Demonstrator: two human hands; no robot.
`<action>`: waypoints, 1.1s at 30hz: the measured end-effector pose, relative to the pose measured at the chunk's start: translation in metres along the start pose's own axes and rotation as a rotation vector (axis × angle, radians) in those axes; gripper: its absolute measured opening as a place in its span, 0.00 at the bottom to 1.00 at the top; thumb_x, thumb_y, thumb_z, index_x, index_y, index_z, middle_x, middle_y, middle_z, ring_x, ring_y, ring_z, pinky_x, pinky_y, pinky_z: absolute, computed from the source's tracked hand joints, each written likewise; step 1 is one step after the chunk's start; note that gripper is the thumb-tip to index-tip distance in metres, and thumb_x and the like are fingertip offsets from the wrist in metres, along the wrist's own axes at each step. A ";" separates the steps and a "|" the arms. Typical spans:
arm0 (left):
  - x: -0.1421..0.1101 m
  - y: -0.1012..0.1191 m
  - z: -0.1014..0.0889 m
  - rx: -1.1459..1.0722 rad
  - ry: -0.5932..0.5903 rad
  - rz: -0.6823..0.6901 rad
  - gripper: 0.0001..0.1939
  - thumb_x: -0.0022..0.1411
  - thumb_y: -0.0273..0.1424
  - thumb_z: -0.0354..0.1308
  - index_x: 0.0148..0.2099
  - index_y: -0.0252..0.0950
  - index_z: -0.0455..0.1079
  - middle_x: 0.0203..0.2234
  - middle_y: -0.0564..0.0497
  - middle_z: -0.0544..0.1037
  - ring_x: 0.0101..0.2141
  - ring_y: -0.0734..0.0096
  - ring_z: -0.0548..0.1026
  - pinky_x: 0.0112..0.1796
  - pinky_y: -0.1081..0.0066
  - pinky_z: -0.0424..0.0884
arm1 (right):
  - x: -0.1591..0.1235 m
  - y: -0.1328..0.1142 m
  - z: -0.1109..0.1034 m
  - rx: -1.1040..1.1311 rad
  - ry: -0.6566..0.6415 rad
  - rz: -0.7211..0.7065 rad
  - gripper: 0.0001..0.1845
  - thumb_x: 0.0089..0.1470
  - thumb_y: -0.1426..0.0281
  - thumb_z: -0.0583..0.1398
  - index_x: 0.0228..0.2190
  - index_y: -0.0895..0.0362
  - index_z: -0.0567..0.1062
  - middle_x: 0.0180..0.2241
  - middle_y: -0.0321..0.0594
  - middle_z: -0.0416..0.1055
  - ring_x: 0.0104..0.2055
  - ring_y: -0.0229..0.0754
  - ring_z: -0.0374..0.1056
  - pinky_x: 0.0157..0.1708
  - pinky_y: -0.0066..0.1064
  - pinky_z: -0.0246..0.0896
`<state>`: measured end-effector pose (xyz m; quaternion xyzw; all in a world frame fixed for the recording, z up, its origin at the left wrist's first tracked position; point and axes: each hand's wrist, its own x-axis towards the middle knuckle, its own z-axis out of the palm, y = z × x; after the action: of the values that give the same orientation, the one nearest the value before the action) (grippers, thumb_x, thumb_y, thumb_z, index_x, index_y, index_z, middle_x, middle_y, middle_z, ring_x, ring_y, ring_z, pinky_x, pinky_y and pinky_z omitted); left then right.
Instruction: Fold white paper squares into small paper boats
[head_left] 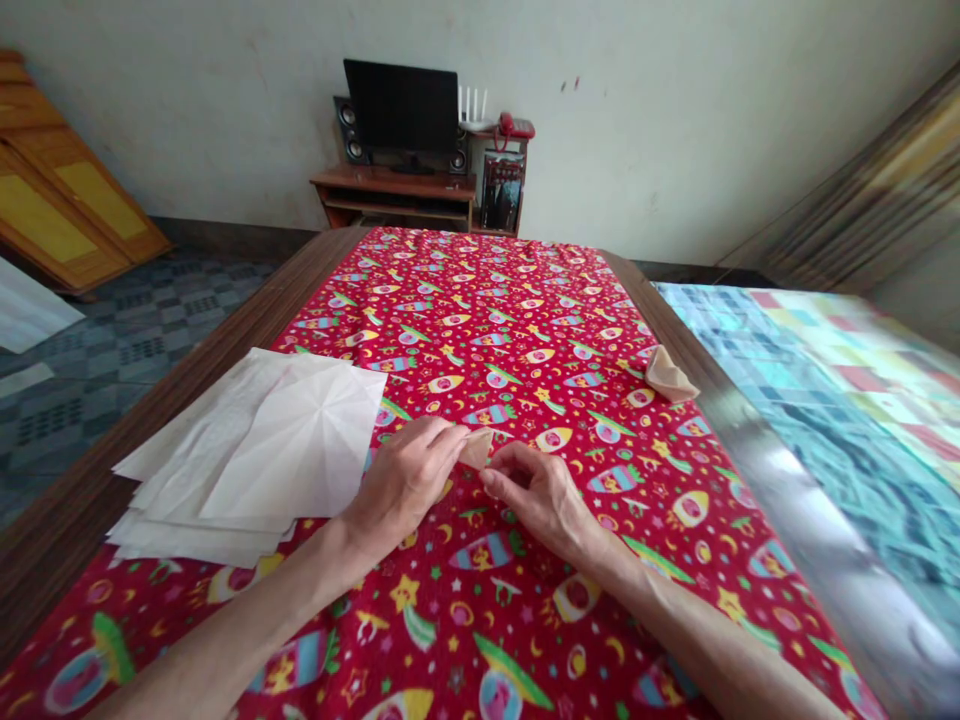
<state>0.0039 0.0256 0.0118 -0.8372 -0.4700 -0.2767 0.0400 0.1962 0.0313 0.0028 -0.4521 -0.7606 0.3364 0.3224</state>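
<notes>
A small piece of folded cream paper is held over the red patterned cloth. My left hand pinches it from the left, fingers pressed together. From the other side my right hand has its thumb and curled fingers closed at the paper's right edge; the exact contact is partly hidden. Left of my hands lies a stack of whitish paper sheets, the top one creased in lines that meet at one point. A second folded paper piece sits on the cloth near the right edge of the table.
The red cloth covers most of a long wooden table. Beyond its far end, a small desk carries a monitor, speakers and a red telephone. A bed with a patchwork cover adjoins on the right; a wooden cabinet stands left.
</notes>
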 end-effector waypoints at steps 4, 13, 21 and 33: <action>0.009 0.011 -0.012 0.194 -0.118 0.113 0.10 0.67 0.25 0.47 0.37 0.33 0.69 0.30 0.47 0.72 0.33 0.62 0.70 0.35 0.64 0.68 | 0.001 0.000 -0.009 -0.200 0.204 -0.210 0.09 0.57 0.63 0.59 0.36 0.56 0.69 0.30 0.37 0.70 0.32 0.38 0.65 0.34 0.29 0.60; 0.002 0.007 0.008 -0.040 -0.114 0.026 0.05 0.65 0.28 0.54 0.35 0.36 0.69 0.30 0.52 0.74 0.34 0.66 0.70 0.38 0.66 0.66 | 0.004 0.019 -0.011 -0.657 0.058 -0.434 0.11 0.62 0.72 0.53 0.30 0.56 0.73 0.32 0.39 0.69 0.33 0.38 0.62 0.31 0.28 0.55; -0.008 0.000 0.012 -0.082 -0.201 0.028 0.05 0.66 0.25 0.50 0.39 0.35 0.67 0.34 0.50 0.71 0.37 0.65 0.69 0.40 0.65 0.68 | 0.002 0.022 -0.010 -0.610 0.007 -0.397 0.10 0.61 0.73 0.54 0.30 0.57 0.73 0.30 0.39 0.68 0.32 0.38 0.62 0.31 0.27 0.55; -0.018 -0.003 0.019 -0.154 -0.097 -0.009 0.07 0.66 0.24 0.51 0.46 0.34 0.66 0.38 0.48 0.72 0.40 0.66 0.71 0.44 0.65 0.71 | 0.001 0.022 -0.011 -0.491 0.004 -0.416 0.10 0.62 0.73 0.52 0.35 0.57 0.74 0.37 0.41 0.72 0.37 0.39 0.66 0.37 0.29 0.62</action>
<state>0.0025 0.0195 -0.0135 -0.8480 -0.4527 -0.2713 -0.0484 0.2151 0.0425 -0.0080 -0.3518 -0.8945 0.0691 0.2670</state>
